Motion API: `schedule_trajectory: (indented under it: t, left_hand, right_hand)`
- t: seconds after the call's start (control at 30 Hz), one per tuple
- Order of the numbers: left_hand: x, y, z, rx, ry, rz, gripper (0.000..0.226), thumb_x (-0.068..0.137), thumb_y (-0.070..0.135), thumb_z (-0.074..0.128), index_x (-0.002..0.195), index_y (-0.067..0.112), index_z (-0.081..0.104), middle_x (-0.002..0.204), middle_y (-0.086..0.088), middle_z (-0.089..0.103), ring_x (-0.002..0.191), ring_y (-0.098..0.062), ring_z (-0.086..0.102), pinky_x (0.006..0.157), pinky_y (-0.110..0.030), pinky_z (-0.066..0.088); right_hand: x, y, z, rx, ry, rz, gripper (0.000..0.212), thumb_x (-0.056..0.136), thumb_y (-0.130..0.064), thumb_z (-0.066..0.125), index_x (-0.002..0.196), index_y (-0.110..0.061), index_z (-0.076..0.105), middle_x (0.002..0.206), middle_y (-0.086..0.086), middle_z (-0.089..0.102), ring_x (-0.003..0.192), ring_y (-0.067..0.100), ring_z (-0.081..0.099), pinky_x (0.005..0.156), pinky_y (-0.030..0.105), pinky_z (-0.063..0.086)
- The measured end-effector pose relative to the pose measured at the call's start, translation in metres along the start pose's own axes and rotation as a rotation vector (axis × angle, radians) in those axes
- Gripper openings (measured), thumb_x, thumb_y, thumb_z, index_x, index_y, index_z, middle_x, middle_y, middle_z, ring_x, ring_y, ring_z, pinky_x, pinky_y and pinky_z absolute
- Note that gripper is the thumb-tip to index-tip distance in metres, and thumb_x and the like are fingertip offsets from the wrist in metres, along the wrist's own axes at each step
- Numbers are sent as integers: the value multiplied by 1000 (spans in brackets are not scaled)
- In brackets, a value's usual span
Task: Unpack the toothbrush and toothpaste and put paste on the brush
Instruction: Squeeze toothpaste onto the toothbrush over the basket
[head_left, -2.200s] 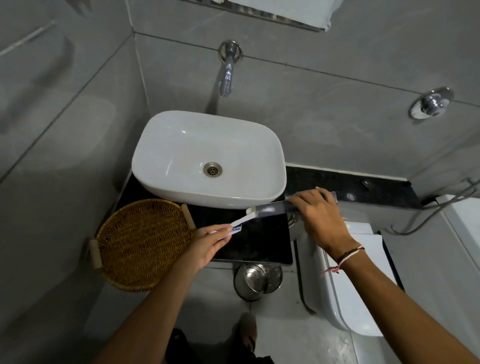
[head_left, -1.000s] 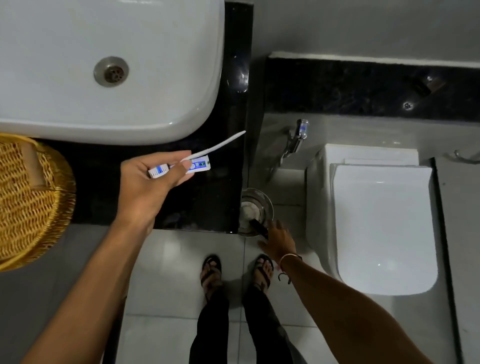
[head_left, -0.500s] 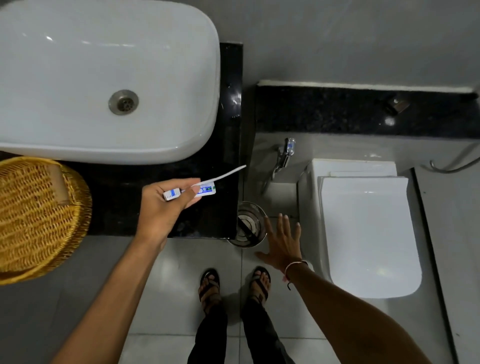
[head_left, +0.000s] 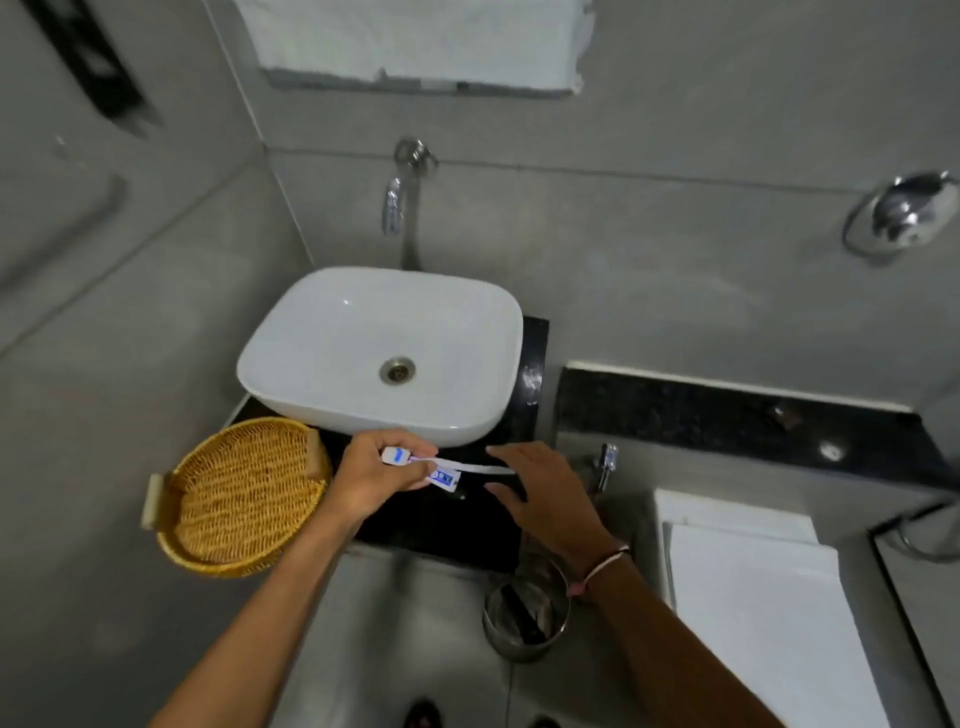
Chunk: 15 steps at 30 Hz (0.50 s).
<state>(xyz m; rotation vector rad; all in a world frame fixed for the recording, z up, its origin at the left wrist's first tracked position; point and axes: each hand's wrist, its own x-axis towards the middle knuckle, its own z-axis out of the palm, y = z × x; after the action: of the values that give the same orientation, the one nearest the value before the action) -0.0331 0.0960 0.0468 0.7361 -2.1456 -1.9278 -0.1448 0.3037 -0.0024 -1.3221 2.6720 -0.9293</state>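
Observation:
My left hand (head_left: 371, 475) grips a thin white toothbrush (head_left: 480, 467) together with a small white and blue toothpaste sachet (head_left: 444, 477), above the black counter (head_left: 441, 525) in front of the sink. The brush points right, toward my right hand (head_left: 543, 493). That hand hovers just right of the brush tip, fingers spread, thumb and forefinger apart around the tip, holding nothing. A dark wrapper piece lies in the steel bin (head_left: 524, 618) below the counter.
A white basin (head_left: 382, 353) sits on the counter under a wall tap (head_left: 393, 205). A woven basket (head_left: 244, 493) rests at the counter's left edge. A toilet with a closed lid (head_left: 763, 618) stands at the right, beside a small wall valve (head_left: 605, 462).
My right hand dropped the dark wrapper into the bin, then rose from the bin to the toothbrush tip. My view lifted from the floor back to the sink. The left hand kept its hold.

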Motion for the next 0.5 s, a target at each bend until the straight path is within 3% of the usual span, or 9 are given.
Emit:
schedule_trajectory:
  t: [0.1, 0.17, 0.33, 0.43, 0.5]
  left_hand:
    - [-7, 18, -26, 36, 18, 40, 16, 76, -10, 79, 89, -2, 75, 82, -11, 73, 71, -15, 70, 60, -20, 63]
    - [-10, 24, -43, 35, 12, 55, 18, 75, -11, 80, 90, -2, 74, 79, -10, 72, 73, -19, 71, 61, -23, 64]
    - [-13, 17, -98, -3, -3, 60, 20, 75, -12, 79, 92, -5, 71, 71, -4, 73, 73, -19, 74, 63, -29, 66]
    - [-11, 3, -141, -36, 61, 19, 34, 71, -18, 79, 97, 0, 66, 68, -5, 77, 64, -16, 73, 57, -25, 63]
    - [-8, -14, -175, -66, 133, -21, 45, 67, -17, 82, 105, -2, 62, 75, -14, 78, 66, -19, 75, 58, -27, 63]
  right_hand:
    - [20, -28, -8, -91, -61, -83, 32, 88, -33, 67, 116, -19, 71, 108, 3, 75, 100, 28, 67, 90, 44, 51]
    - [29, -42, -5, -140, -114, -112, 25, 91, -35, 60, 108, -22, 72, 106, 1, 76, 101, 27, 66, 89, 42, 47]
    - [47, -83, 26, -54, -202, -32, 23, 93, -35, 55, 102, -23, 71, 105, -3, 75, 99, 19, 65, 87, 36, 50]
    - [60, -110, 52, 62, -255, 75, 16, 89, -29, 61, 78, -18, 67, 84, 0, 73, 81, 19, 65, 77, 39, 53]
    - [67, -131, 73, 190, -260, 154, 25, 85, -21, 66, 62, -16, 56, 69, 3, 68, 65, 17, 64, 71, 43, 55]
